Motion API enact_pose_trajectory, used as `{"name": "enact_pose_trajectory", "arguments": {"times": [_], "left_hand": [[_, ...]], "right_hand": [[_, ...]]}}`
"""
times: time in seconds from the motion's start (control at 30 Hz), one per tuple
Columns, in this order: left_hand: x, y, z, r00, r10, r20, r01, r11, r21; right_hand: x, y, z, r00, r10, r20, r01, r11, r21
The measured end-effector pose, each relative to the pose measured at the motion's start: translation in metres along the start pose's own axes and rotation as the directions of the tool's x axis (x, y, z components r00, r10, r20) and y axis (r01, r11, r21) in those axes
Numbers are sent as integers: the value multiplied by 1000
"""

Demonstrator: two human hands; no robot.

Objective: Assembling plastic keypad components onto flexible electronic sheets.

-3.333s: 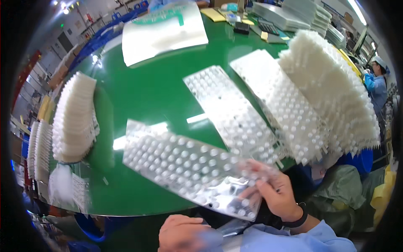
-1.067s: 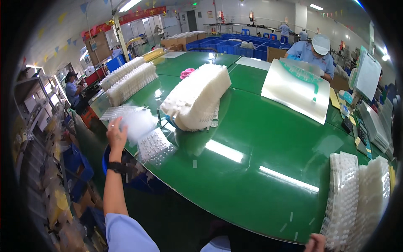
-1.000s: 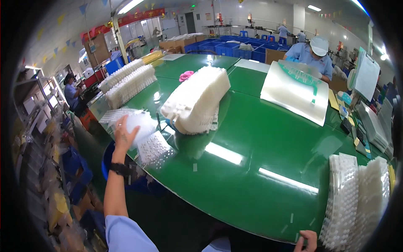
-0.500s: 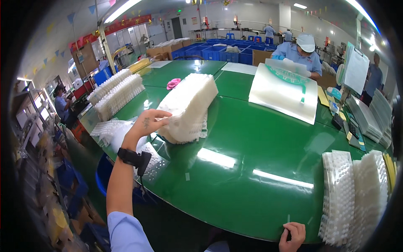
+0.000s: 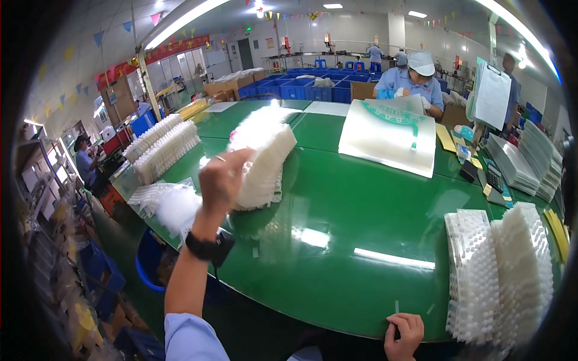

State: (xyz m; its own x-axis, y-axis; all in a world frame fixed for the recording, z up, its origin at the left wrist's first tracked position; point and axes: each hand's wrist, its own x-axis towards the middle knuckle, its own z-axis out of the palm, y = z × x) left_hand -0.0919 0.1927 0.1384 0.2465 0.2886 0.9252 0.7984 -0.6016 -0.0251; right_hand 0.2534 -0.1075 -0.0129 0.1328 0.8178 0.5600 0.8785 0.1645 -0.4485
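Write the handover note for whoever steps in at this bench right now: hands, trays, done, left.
Left hand: raised over the green table, grip closed on the near end of a thick stack of white blister trays, which looks partly lifted.
Right hand: empty, resting on the table's near edge.
Other trays: a loose pile at the left edge, two long rows behind it, a fanned stack at the right.
Done: stack gripped.
Left: it is not yet set down anywhere; the right hand holds nothing.
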Motion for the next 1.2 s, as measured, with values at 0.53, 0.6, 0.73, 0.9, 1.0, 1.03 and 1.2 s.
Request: {"name": "enact_pose_trajectory", "arguments": {"times": [0.53, 0.6, 0.73, 0.9, 1.0, 1.03, 1.2], "left_hand": [[-171, 212, -86, 672, -275, 688, 602, 744, -290], [-188, 204, -92, 622, -330, 710, 664, 703, -255], [-191, 203, -94, 618, -338, 710, 757, 499, -422], [-187, 194, -89, 579, -379, 722, 809, 164, -564], [-181, 193, -82, 569, -359, 740, 806, 62, -589], [-180, 194, -81, 560, -362, 745, 805, 24, -593], [-187, 197, -76, 598, -347, 722, 789, 99, -606]], "right_hand": [[54, -56, 9, 801, -308, 513, 130, 926, 354], [46, -63, 35, 751, -317, 578, 120, 928, 354], [40, -72, 60, 770, -257, 585, 137, 961, 242], [47, -87, 57, 786, -211, 582, 86, 968, 235], [47, -88, 63, 801, -194, 566, 64, 968, 241], [46, -87, 65, 823, -180, 538, 54, 969, 241], [44, -65, 78, 959, 22, 283, -212, 720, 661]]}}
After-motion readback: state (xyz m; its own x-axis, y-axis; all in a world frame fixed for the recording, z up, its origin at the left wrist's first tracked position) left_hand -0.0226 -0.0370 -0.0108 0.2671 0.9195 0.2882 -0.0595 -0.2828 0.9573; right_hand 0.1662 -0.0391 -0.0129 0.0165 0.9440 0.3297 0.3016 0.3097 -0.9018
